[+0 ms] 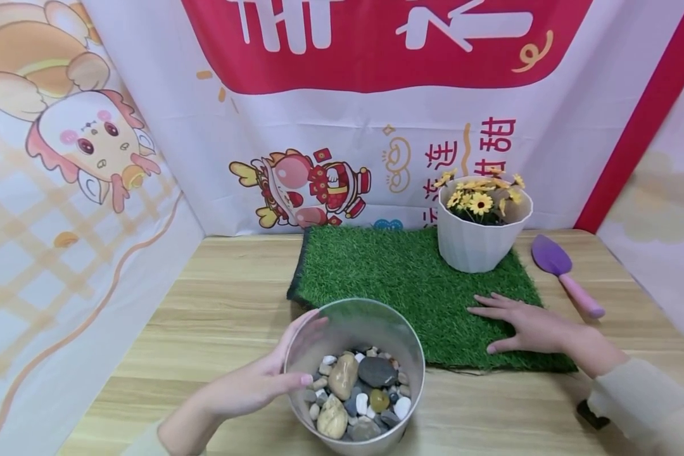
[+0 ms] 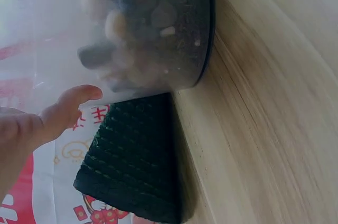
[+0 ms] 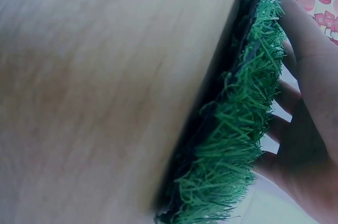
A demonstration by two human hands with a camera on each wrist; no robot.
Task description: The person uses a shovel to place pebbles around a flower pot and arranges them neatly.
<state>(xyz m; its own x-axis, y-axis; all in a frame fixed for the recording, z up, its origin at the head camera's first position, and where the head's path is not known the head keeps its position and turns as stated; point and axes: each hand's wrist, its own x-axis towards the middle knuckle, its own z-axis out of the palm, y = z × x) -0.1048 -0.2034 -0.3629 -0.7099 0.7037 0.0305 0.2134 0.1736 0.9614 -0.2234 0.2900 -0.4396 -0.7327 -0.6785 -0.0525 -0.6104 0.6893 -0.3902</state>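
1. Nearest, on the bench (image 1: 228, 291), stands a clear bucket (image 1: 396, 335) part-filled with stones (image 1: 376, 372). The left grip (image 1: 256, 383) lies spread wide against its left wall, thumb forward. A push from that one side could tip the stony load, as nothing braces the opposite wall.
2. The right grip (image 1: 527, 326) is wide too, holding nothing, fingers splayed on the right part of the turf mat (image 1: 376, 266). Dragging there could ruck the mat and unseat what stands on it.
3. The mat's left edge sits raised, so it may catch a sliding bucket; bare wood beyond it gives room leftward.
4. Rightward is tighter: a trowel (image 1: 571, 289) lies just beside the mat.
5. Farthest, a flower pot (image 1: 473, 244) stands on the mat's back right, near the banner (image 1: 342, 120), with little space behind.
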